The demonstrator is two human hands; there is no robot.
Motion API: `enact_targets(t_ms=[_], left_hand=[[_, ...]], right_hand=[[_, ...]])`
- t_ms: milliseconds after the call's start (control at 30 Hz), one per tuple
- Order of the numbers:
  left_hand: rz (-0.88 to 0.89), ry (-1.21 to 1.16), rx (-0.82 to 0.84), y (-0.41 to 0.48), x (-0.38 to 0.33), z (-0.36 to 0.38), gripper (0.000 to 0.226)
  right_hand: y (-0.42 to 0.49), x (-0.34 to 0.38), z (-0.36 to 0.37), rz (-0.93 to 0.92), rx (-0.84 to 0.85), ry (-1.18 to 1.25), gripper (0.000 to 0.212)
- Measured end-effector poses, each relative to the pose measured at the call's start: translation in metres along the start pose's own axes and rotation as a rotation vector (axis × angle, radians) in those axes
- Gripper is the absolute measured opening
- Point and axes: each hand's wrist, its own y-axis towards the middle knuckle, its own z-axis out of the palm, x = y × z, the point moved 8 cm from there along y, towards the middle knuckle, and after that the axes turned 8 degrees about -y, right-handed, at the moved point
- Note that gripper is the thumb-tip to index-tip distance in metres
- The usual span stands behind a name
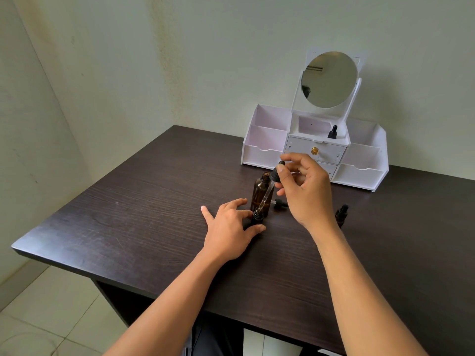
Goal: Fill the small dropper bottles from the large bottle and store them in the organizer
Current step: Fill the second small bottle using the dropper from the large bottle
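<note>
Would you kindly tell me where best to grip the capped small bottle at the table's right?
Probably pinch the capped small bottle round its black collar from above-right: it stands upright, and the right forearm crowds its left side.

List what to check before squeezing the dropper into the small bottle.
1. The small bottle is upright and gripped by the left hand: ok.
2. Its mouth is uncapped: ok. A loose cap lies on the table nearby.
3. The dropper, pinched in the right hand, has its tip at that mouth: ok.
4. There is liquid in the dropper's glass tube: cannot tell.
5. The large bottle is upright: ok. It stands open close behind, so mind knocking it.
6. The organizer has free compartments: ok. One stored bottle stands in its centre tray.
</note>
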Motion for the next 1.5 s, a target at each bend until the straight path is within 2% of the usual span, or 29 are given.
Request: enact_targets(t_ms=[200, 700, 867, 1033, 1200, 1367, 1500], left_hand=[[0.001, -0.011, -0.005, -0.001, 0.000, 0.000, 0.050], [-0.004, -0.002, 0.003, 0.001, 0.000, 0.000, 0.049], [0.001, -0.006, 0.000, 0.000, -0.001, 0.000, 0.048], [-0.001, -0.013, -0.003, -0.001, -0.001, -0.001, 0.048], [-0.005, -0.015, 0.007, 0.000, 0.000, 0.000, 0.049], [-0.002, -0.006, -0.002, 0.001, 0.000, 0.000, 0.050], [0.000, -0.009, 0.000, 0.001, 0.000, 0.000, 0.048]], right_hand=[[0.002, -0.004, 0.003, -0.005, 0.005, -0.090, 0.017], [0.002, -0.002, 0.004, -0.030, 0.013, -0.099, 0.015], [0.001, -0.001, 0.005, -0.037, 0.026, -0.087, 0.020], [0.001, -0.001, 0.005, -0.038, 0.019, -0.116, 0.011], [0.000, 0.001, 0.007, -0.055, 0.051, -0.122, 0.033], [0.001, 0.001, 0.006, -0.055, 0.031, -0.141, 0.018], [0.004, 0.010, -0.002, -0.095, -0.026, -0.066, 0.027]])
